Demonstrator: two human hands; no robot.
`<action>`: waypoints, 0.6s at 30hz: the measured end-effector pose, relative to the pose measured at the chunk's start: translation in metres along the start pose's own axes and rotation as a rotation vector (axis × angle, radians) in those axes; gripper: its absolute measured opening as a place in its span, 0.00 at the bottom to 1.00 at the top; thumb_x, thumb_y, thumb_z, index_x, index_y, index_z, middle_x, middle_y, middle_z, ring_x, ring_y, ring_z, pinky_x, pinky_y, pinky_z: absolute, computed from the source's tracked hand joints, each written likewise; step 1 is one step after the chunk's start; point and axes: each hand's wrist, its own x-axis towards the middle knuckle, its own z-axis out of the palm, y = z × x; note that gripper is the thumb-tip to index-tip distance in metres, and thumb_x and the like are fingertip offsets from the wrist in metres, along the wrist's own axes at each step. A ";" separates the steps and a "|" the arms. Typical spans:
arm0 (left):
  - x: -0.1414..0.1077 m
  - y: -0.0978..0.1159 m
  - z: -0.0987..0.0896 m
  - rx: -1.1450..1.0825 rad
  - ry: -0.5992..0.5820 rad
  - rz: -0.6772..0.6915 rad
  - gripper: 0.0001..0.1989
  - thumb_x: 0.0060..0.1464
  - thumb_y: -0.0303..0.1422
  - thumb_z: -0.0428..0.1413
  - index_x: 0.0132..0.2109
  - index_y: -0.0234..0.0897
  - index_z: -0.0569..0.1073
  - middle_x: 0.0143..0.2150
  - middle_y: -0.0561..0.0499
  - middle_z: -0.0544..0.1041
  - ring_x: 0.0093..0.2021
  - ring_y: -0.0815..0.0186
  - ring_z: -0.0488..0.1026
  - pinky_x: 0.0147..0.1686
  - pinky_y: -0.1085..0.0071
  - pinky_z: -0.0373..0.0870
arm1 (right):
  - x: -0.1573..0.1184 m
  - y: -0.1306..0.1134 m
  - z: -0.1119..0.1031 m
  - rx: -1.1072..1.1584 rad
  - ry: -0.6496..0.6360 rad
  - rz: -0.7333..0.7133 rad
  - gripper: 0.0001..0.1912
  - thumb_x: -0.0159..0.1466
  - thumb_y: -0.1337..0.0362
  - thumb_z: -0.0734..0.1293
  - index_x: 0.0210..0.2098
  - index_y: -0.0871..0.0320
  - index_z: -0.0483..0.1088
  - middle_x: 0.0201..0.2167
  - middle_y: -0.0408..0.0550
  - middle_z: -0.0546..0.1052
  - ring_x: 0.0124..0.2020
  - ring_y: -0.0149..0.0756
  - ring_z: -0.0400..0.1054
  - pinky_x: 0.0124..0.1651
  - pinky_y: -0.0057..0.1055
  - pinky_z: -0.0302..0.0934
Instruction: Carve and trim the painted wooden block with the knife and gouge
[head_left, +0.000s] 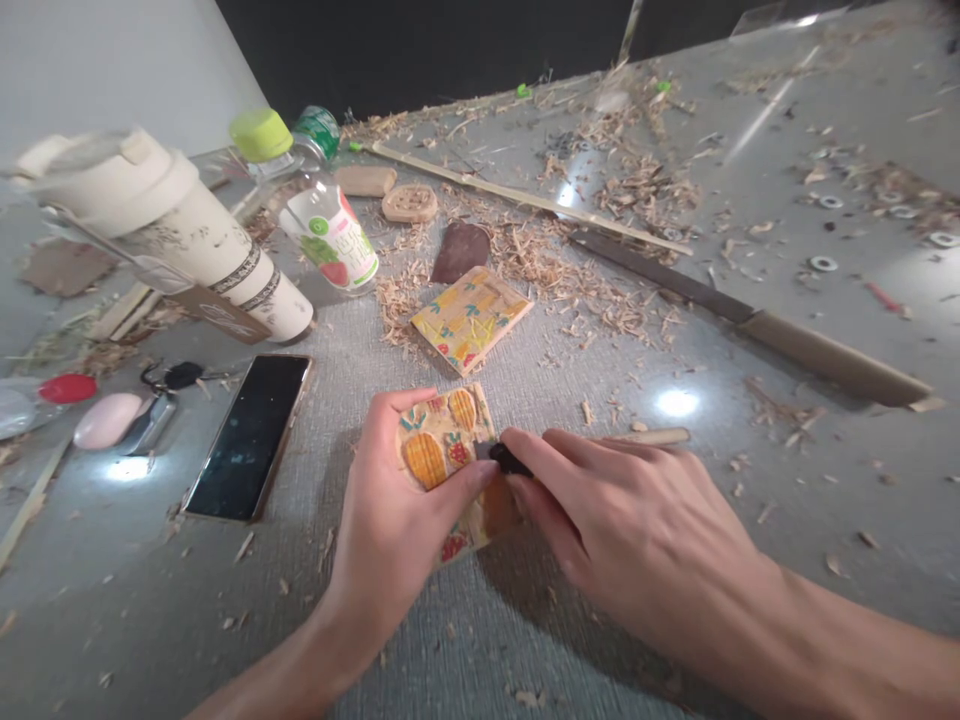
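My left hand (401,510) grips a small wooden block (424,458) from its left side, thumb across the lower part. Painted orange and red fruit shapes with blue-green leaves stand in relief on its face. In my right hand (622,500) is a carving knife with a black handle (511,460). Its short metal blade (484,450) rests at the block's right side, close to my left thumb. Just beyond the block lies a second painted wooden panel (472,318), yellow with red fruit. The lower right of the held block is partly hidden by my fingers and shadow.
A phone (251,435), a white tumbler (217,250) and a plastic bottle (330,225) stand or lie at left. A long file (667,275) with a tan handle lies at right. Wood shavings (600,280) and several metal washers (823,264) litter the table (750,500).
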 end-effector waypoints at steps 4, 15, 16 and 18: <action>-0.002 0.000 0.000 0.015 -0.022 -0.046 0.33 0.52 0.40 0.78 0.60 0.47 0.74 0.47 0.50 0.88 0.43 0.53 0.88 0.43 0.58 0.88 | 0.000 0.003 -0.003 -0.020 0.014 -0.037 0.12 0.83 0.65 0.61 0.49 0.54 0.76 0.28 0.41 0.78 0.21 0.35 0.68 0.30 0.40 0.41; 0.000 0.005 0.001 -0.068 -0.047 -0.074 0.34 0.49 0.35 0.80 0.59 0.48 0.74 0.44 0.52 0.90 0.40 0.53 0.90 0.36 0.61 0.90 | 0.008 0.022 -0.011 0.122 -0.105 -0.034 0.11 0.81 0.61 0.63 0.45 0.50 0.76 0.26 0.38 0.77 0.19 0.34 0.62 0.29 0.38 0.36; 0.000 0.005 0.001 -0.070 -0.050 -0.063 0.34 0.49 0.34 0.79 0.59 0.47 0.75 0.44 0.52 0.89 0.40 0.54 0.90 0.36 0.61 0.90 | 0.008 0.023 -0.011 0.123 -0.113 -0.037 0.11 0.81 0.61 0.62 0.45 0.50 0.76 0.27 0.38 0.77 0.20 0.34 0.62 0.29 0.38 0.37; 0.000 0.005 0.001 -0.071 -0.051 -0.031 0.33 0.48 0.34 0.79 0.58 0.46 0.75 0.43 0.52 0.89 0.39 0.55 0.89 0.36 0.62 0.90 | 0.009 0.024 -0.012 0.121 -0.122 -0.044 0.11 0.81 0.61 0.62 0.45 0.50 0.76 0.27 0.38 0.77 0.20 0.35 0.62 0.30 0.39 0.37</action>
